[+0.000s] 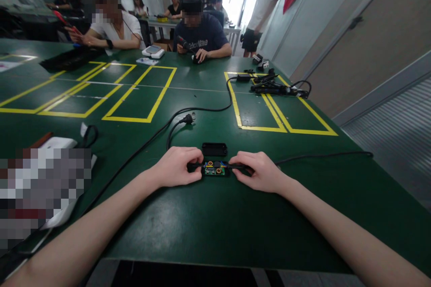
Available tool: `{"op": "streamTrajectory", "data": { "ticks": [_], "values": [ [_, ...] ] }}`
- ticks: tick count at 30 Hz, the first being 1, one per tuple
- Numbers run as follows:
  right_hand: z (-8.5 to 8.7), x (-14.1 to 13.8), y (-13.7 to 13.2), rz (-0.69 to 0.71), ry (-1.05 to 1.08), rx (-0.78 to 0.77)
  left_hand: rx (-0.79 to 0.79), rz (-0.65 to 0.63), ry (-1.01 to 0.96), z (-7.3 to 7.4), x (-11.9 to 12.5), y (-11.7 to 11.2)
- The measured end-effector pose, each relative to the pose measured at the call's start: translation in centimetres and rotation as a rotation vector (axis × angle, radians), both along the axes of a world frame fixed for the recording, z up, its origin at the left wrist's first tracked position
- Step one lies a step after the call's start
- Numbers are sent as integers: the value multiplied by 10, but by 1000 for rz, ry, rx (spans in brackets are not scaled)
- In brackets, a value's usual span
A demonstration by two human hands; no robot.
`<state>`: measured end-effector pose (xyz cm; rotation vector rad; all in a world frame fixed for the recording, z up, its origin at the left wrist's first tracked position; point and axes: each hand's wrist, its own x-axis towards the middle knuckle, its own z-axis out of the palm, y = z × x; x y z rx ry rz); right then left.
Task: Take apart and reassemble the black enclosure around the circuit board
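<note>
A small green circuit board [211, 171] with copper-wound coils sits in a black plastic case between my hands. My left hand [180, 166] is closed on the black cable at the board's left end. On the other side, my right hand [261, 171] pinches the black cable [296, 158] that runs off to the right. Just behind the board lies a black case half [214, 148], its hollow side up. A power plug [189, 119] on a black cord rests beyond my left hand. My fingers hide the cable ends they grip.
Yellow tape outlines [151, 94] mark the green table [188, 224]. A bundle of black cables [272, 85] lies at the back right, and a long cord [144, 143] crosses on the left. A blurred-out item [43, 188] is at the left edge. Two people sit across the table.
</note>
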<state>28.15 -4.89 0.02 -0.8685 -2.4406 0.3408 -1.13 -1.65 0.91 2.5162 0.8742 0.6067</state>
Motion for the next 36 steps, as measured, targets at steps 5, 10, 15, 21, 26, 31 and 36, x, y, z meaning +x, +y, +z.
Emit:
{"op": "streamTrajectory", "data": {
  "ticks": [5,10,15,21,26,31,36],
  "values": [
    [-2,2,2,27,-3,-19,5,-37,-12,-3,1,-1],
    [0,3,2,57,-21,-29,-24,-91,-4,-3,0,-1],
    [5,1,-2,81,-143,68,13,-108,41,0,-1,0],
    [5,0,-2,85,-237,178,81,-118,84,3,2,-3],
    [6,0,-3,104,-250,217,153,-130,116,2,5,-4],
    [7,-2,-1,89,-284,227,198,-138,97,3,5,-1],
    [7,-2,2,74,-191,179,218,-107,64,2,5,0]
  ]
}}
